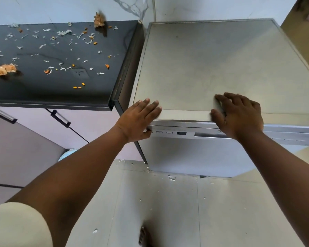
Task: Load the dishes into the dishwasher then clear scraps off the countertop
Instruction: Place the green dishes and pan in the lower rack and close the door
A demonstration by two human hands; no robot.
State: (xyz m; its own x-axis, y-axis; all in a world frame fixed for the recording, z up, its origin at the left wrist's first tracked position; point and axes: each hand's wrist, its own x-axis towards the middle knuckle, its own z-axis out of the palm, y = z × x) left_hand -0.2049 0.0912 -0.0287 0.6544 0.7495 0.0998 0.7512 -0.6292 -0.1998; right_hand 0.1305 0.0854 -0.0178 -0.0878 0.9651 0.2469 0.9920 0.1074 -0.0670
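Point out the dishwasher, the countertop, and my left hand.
Dishwasher point(212, 68): head view, bare middle of its top panel.
Countertop point(48, 93): head view, bare dark patch near its front edge.
Left hand point(137, 120): head view, back of the hand.

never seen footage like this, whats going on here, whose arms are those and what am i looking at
This is a single picture from a wide-angle camera worn on a person's head, looking forward and down, so the arms are the wearer's own. No robot is involved.

The left hand and right hand both rest with straight fingers on the front edge of a closed dishwasher. Neither holds anything. Its control panel shows just below the hands.

Left of it is a dark countertop strewn with scraps: pale shreds, small orange bits and brownish peelings. A few white bits also lie on the tiled floor. No dishes are in view.
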